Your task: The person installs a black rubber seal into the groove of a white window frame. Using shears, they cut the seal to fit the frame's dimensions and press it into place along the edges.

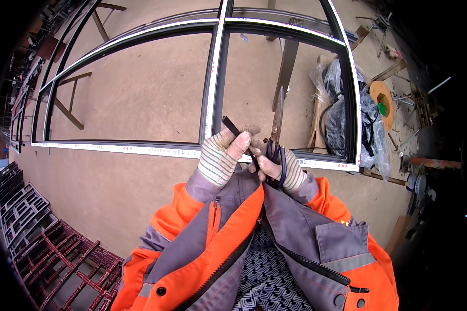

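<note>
Both of my hands wear striped work gloves with bare fingertips and meet in front of my chest. In my left hand (222, 153), pinched between thumb and fingers, is a black rubber strip (230, 125) whose end sticks up past the thumb. My right hand (285, 165) is closed around the dark handles of a pair of scissors (276, 120), blades pointing up and away. The strip's lower part runs down between the two hands, close to the scissors' handles. Just beyond my hands lies a large window frame (213, 83) with black inner edges and white protective film.
Brown metal supports (286, 72) stand beneath the frame. To the right are clear plastic wrap (337, 119) around black material and an orange-yellow spool (382, 98). Dark red metal lattices (62, 259) lie at lower left, with white-edged frames (23, 207) behind them.
</note>
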The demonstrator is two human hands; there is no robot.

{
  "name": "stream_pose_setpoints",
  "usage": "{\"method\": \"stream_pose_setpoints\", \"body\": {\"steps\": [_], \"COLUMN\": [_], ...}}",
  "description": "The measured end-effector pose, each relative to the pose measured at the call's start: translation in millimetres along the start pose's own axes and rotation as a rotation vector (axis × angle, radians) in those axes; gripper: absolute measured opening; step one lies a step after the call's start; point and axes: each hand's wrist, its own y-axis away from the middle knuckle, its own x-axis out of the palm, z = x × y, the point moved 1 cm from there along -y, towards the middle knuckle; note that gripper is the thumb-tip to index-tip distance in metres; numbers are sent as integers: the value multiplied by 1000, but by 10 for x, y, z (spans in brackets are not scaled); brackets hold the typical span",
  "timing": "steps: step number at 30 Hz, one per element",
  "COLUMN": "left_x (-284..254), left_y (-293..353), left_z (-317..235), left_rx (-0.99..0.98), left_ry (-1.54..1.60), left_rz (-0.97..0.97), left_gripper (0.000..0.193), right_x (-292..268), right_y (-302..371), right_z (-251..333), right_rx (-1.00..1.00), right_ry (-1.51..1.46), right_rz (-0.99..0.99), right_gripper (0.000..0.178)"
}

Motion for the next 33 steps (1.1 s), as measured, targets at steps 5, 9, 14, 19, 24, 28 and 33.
{"method": "stream_pose_setpoints", "body": {"steps": [5,9,14,19,24,28,33], "left_x": [30,53,37,22,-7,-21,-103], "left_y": [-34,-57,-90,-95,-85,-71,-71], "left_z": [-23,-45,-14,19,31,17,5], "left_rx": [-43,-63,-24,7,29,48,58], "left_ry": [21,17,-8,-55,-95,-119,-139], "left_rz": [-56,-49,-10,-15,-6,12,6], "left_gripper": [43,46,46,44,43,44,48], "right_x": [-1,-18,-24,-16,45,87,61], "right_y": [8,3,-1,-5,-9,-44,-58], "right_z": [51,32,36,22,76,44,35], "right_rx": [7,-2,-3,4,17,22,4], "right_ry": [39,48,52,57,40,20,165], "right_rz": [3,-15,-31,-32,-39,-58,-120], "right_gripper": [32,29,29,30,32,32,30]}}
